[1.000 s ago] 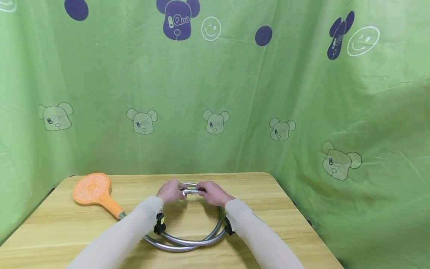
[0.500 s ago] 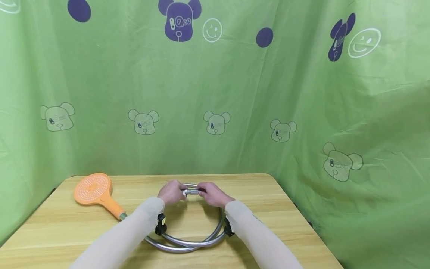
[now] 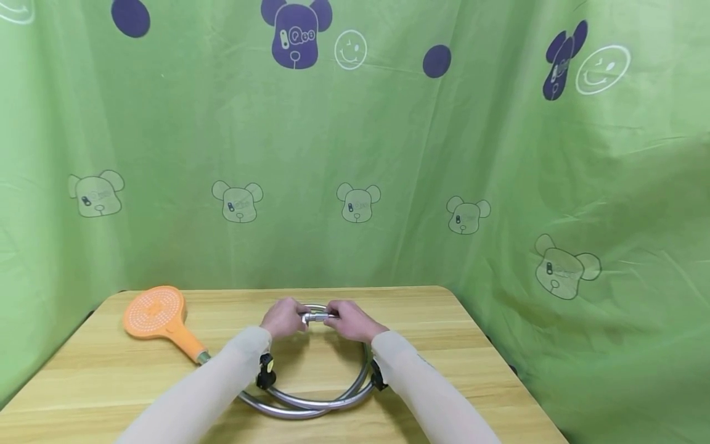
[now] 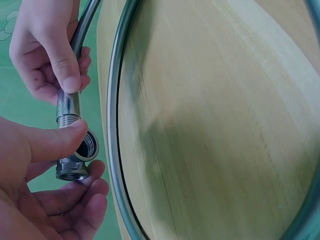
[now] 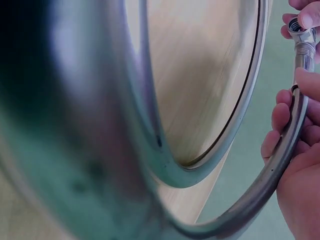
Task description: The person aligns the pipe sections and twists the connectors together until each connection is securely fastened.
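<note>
At the table's far side, my left hand [image 3: 284, 319] pinches a chrome tee-shaped pipe fitting [image 4: 73, 168] between thumb and fingers. One round threaded opening of it faces the left wrist camera. My right hand [image 3: 353, 320] grips the end of a metal shower hose [image 3: 335, 404], its thumb on the smooth metal end nut [image 4: 68, 103]. Fitting and nut sit in line, joined at a threaded part, some thread showing between them. From the right hand, the hose loops round toward the front. An orange shower head [image 3: 177, 333] is attached at its other end.
The wooden table [image 3: 444, 357] has rounded far corners. Green printed curtains [image 3: 355, 135] hang behind it and along both sides. Hose loops cross beneath both wrists, close to the black wrist cameras [image 3: 266, 371].
Both hands stay in the same place on the fitting and hose end. My right fingers have shifted slightly at the nut. The head view has tilted a little.
</note>
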Demonstrator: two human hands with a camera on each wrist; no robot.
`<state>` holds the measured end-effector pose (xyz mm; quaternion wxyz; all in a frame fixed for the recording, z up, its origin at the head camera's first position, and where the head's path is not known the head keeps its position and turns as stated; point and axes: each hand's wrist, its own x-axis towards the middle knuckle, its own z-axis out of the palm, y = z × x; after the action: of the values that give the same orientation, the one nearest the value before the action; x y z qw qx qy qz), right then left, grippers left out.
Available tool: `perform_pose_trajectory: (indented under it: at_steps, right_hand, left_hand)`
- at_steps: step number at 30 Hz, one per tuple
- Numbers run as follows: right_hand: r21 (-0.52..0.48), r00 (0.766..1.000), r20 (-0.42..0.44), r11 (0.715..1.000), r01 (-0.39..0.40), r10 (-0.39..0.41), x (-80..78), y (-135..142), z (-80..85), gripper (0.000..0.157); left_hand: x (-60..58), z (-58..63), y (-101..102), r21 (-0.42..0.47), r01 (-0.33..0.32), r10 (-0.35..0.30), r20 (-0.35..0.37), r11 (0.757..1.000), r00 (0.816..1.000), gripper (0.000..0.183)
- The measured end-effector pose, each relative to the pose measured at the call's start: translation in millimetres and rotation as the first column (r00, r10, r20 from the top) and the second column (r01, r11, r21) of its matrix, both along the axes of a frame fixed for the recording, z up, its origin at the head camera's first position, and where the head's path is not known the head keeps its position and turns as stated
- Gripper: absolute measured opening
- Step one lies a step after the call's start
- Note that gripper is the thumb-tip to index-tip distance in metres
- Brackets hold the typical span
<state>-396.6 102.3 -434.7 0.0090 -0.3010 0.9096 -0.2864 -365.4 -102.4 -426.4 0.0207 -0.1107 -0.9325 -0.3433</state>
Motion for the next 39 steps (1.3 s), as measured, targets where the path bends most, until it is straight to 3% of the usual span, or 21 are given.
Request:
perform_pose_trajectory:
  at_steps: [8,20,30,39]
  right_hand:
    - [0.001,0.999,-0.015,1.0,-0.031,0.031,-1.8,1.2,0.7,0.009]
    - [0.014,0.999,0.033,0.999,-0.037,0.037,-3.0,2.9,2.6,0.027]
    - [-0.078,0.99,0.141,0.996,0.033,-0.022,-3.7,1.7,2.2,0.015]
    - [-0.011,0.997,0.072,1.0,-0.001,0.001,-5.1,0.3,3.8,0.034]
  left_hand:
    - [4.2,0.4,0.5,0.026,0.0,0.0,-0.014,1.0,1.0,0.044]
    - [3.6,-5.0,2.8,-0.025,-0.004,0.002,-0.102,1.0,0.995,0.048]
    - [4.4,-3.5,3.8,-0.033,-0.007,0.004,-0.099,0.999,0.995,0.048]
    - [4.9,-2.8,4.5,-0.026,-0.008,0.006,-0.082,1.0,0.997,0.046]
